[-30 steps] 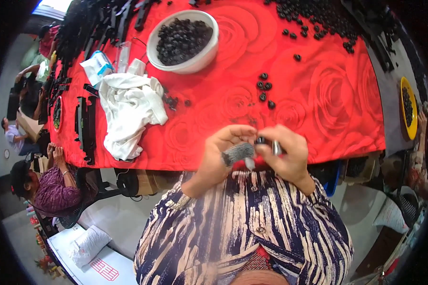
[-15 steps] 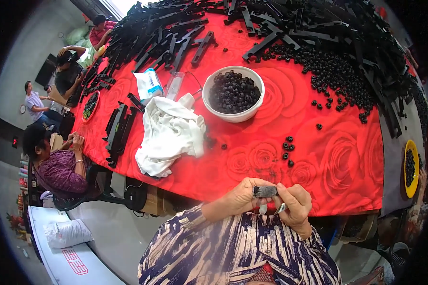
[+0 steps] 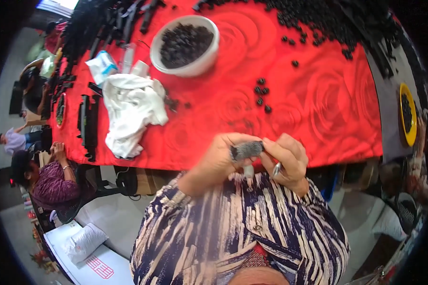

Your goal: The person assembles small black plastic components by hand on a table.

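Note:
Close in front of my body, at the table's near edge, both hands hold a small dark-grey block with a fuzzy, bristly surface (image 3: 248,150). My left hand (image 3: 215,156) grips its left end, blurred by motion. The thumb and fingers of my right hand (image 3: 290,160) pinch the right end. Tucked in the right fingers is a thin shiny metal piece (image 3: 277,169), whose kind I cannot make out. A pale, rounded bit (image 3: 248,171) shows below the block. Several loose black beads (image 3: 260,89) lie beyond my hands on the red rose-patterned cloth (image 3: 328,118).
A white bowl of black beads (image 3: 209,54) stands farther off, left of centre. A crumpled white cloth (image 3: 133,107), a soft packet (image 3: 101,66) and black strips (image 3: 88,126) lie left. More beads and strips heap at the back. A yellow plate (image 3: 412,114) is right; a co-worker (image 3: 57,183) sits left.
The view has tipped down, so the table things appear higher and farther left. The block has tilted, its right end raised, and both hands still hold it.

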Motion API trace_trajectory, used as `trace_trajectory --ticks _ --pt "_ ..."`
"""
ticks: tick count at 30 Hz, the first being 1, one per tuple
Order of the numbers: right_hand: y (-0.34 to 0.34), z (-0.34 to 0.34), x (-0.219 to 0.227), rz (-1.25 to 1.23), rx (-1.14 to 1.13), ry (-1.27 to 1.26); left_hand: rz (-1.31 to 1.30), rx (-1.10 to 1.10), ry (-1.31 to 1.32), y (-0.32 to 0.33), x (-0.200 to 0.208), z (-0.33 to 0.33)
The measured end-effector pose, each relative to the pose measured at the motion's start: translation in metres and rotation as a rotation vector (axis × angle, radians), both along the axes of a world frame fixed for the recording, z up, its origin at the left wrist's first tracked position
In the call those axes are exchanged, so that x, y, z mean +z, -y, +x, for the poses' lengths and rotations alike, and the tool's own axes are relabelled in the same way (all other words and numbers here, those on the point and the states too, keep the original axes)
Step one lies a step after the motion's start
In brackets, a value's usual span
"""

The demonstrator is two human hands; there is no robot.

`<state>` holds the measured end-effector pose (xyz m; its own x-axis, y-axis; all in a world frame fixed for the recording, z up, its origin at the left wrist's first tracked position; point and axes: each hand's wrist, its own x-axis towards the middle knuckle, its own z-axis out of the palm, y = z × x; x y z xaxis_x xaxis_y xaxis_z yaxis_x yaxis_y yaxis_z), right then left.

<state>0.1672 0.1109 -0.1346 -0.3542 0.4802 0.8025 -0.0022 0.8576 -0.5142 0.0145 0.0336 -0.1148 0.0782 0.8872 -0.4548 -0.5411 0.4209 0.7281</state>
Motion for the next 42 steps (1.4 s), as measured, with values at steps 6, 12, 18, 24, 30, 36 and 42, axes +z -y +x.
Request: trace_trajectory --ticks 6,12,18,24,30,36,42 --pt "0.000 0.005 -0.003 -0.088 0.208 -0.013 -0.099 -0.202 0.076 -0.006 0.009 -0.020" --pt "0.002 0.009 -0.001 -0.072 0.176 -0.012 -0.020 -0.019 0.225 0.007 0.006 0.000" --pt "0.005 0.017 0.001 -0.095 0.167 0.048 0.082 0.047 0.230 0.013 -0.006 0.006" --pt "0.007 0.020 0.007 -0.577 0.228 0.146 0.095 0.038 0.193 0.010 -0.004 0.001" --pt "0.007 0.020 0.010 -0.638 0.195 0.278 0.090 0.045 0.166 0.011 -0.005 0.000" --pt "0.007 0.017 0.010 -0.647 0.184 0.270 0.066 0.055 0.135 0.014 -0.011 -0.002" --pt "0.007 0.018 0.010 -0.632 0.197 0.271 0.045 0.043 0.163 0.013 -0.011 -0.001"
